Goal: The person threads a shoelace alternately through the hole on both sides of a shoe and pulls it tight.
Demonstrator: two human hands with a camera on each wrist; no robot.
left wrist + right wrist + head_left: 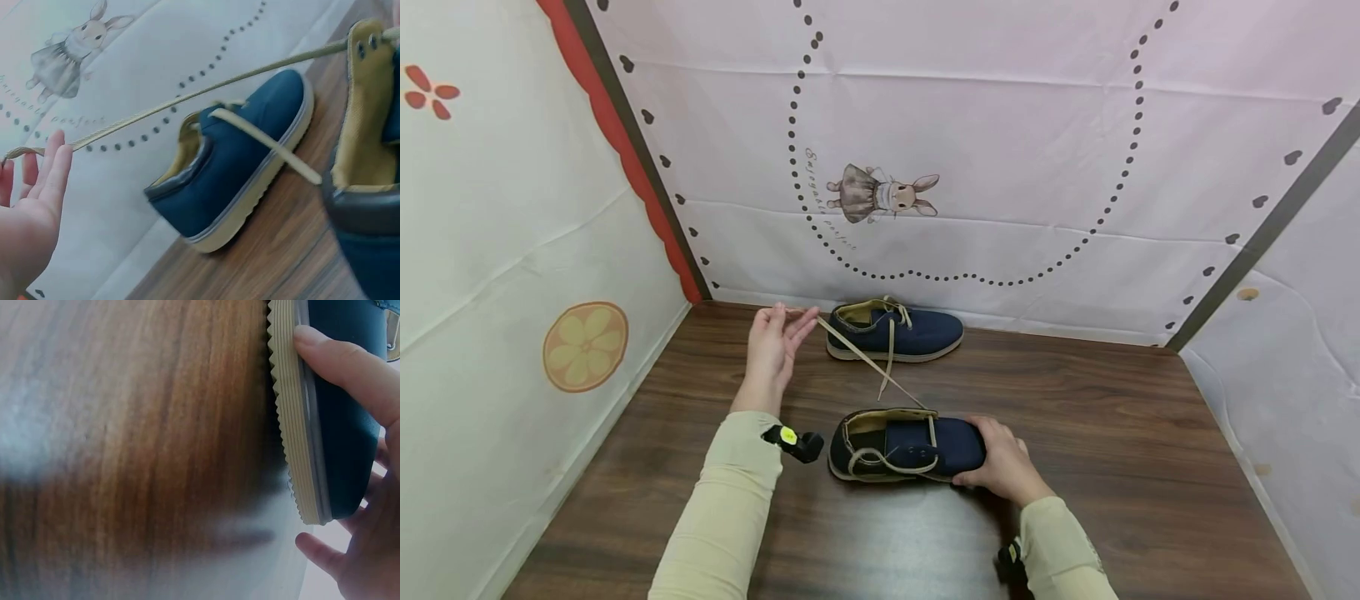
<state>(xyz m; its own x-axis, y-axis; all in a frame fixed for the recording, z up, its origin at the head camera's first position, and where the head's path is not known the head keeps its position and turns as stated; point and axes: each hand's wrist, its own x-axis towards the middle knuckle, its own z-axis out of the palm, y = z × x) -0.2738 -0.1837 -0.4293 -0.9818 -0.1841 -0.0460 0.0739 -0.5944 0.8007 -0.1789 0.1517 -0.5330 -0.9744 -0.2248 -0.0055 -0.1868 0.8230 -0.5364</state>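
Observation:
A navy blue shoe [958, 442] with a tan lining lies sole down on the wooden table, its toe to the right. My right hand [1007, 462] grips it around the toe, with the thumb [344, 362] on the near side at the sole edge. Off to the upper left, my raised left hand [772, 346] pinches a beige shoelace [144, 115] near its end. That lace runs taut down to the far-side eyelets of the gripped shoe. Its other end loops loosely over the near side.
A matching navy shoe [932, 329] stands behind, against the back wall sheet [1015, 183], one lace end hanging onto the wooden table [1112, 433]. White printed sheets [482, 275] rise on both sides. A black wrist camera [803, 446] sits on the left sleeve.

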